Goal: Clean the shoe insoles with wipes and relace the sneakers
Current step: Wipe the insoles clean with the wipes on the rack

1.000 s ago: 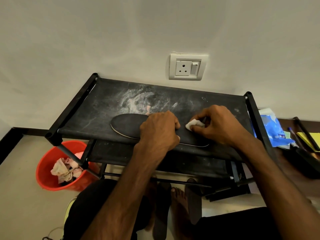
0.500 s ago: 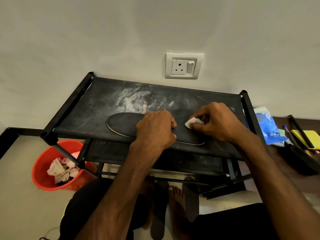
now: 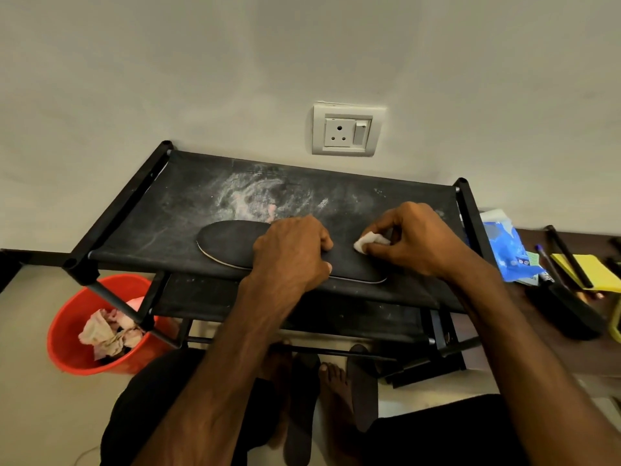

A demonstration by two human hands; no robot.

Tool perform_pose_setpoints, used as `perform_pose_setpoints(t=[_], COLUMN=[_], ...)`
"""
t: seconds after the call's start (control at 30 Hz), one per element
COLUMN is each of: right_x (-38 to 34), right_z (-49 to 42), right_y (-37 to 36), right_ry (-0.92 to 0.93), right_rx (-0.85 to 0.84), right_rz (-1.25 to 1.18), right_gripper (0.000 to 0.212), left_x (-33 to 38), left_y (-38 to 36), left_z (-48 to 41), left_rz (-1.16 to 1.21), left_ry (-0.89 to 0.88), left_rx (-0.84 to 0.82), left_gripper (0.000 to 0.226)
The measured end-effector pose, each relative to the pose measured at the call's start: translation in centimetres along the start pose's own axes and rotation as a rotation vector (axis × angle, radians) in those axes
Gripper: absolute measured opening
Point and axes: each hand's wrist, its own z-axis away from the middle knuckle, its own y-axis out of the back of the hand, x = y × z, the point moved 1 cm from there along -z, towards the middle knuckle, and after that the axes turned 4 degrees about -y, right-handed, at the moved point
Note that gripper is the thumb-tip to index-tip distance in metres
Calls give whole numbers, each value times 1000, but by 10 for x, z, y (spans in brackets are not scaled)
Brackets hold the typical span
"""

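Pinning a dark insole flat on the dusty top shelf of a black rack with the left hand, fingers curled over its middle, thumb tucked at the near edge. Pinching a small white wipe in the bent fingertips of the right hand, pressed against the insole's right part. Lying lengthwise near the shelf's front edge. Down left on the floor, a red bucket holding crumpled wipes. Just right of the rack, a blue packet; on the wall behind, a socket.
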Motion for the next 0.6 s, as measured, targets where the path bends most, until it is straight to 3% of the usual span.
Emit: perform_pose_setpoints(t=[0.2,0.27,0.43,0.6], right_x=[-6,-4,1,4], right_z=[24,24,7,17], right_y=[19,19,5,18], right_ry=[55,55,20,-17], right_rx=[-286,-271,-14,-116], right_rz=[-46,-10,29,58], right_gripper=[19,21,22,15], left_x=[-2,-2,-2,-3], left_y=[-1,-1,-1,-1], left_z=[0,-1,-1,-2], left_rz=[19,11,4,20], left_ry=[-3,-6,1,10], left_rx=[7,8,-10,-7], left_gripper=[34,33,34,34])
